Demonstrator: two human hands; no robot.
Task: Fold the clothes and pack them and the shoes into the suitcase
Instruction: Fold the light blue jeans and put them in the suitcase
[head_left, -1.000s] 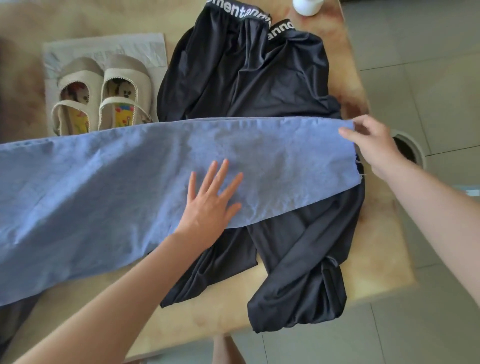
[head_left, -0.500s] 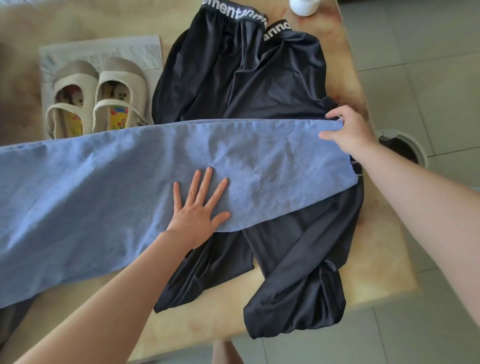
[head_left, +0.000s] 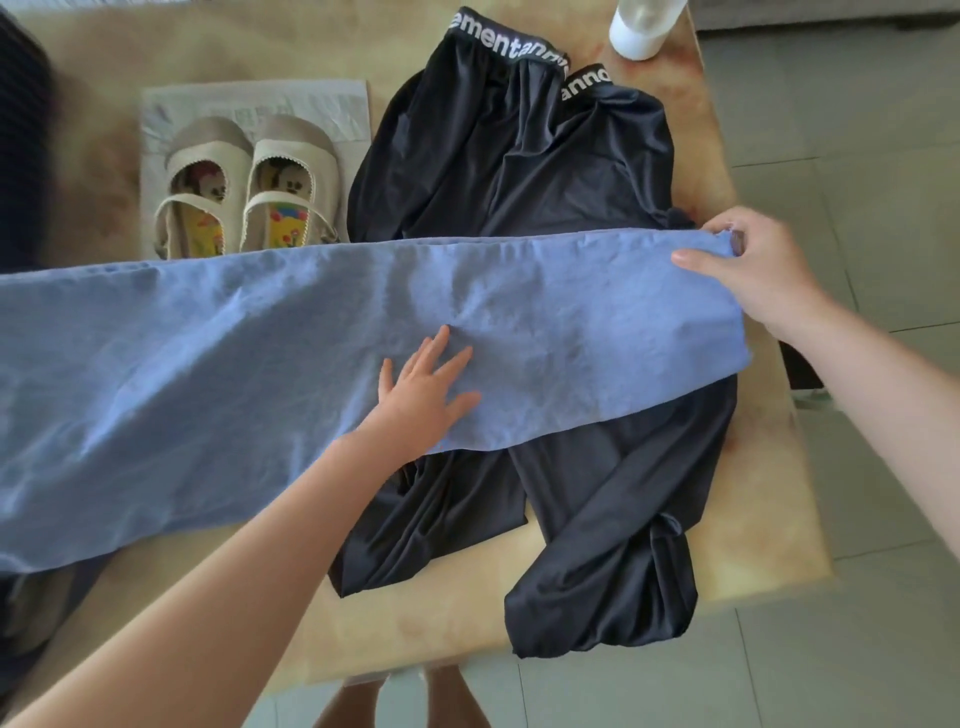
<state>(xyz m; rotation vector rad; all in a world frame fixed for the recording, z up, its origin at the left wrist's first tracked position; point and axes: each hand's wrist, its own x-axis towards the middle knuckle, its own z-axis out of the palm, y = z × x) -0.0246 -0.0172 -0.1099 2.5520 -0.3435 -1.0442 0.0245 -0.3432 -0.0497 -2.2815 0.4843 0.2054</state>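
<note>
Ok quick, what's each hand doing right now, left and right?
Left hand: open, palm flat on the blue garment.
Right hand: closed, pinching the blue garment's far end corner.

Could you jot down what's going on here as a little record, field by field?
surface: marbled beige table
top garment: long light-blue cloth, lying across black trousers
left hand: flat, pressing the blue cloth
right hand: pinching the cloth's right end
shoes: pair of beige strap shoes on white paper
other: white bottle
suitcase: not identifiable
</note>
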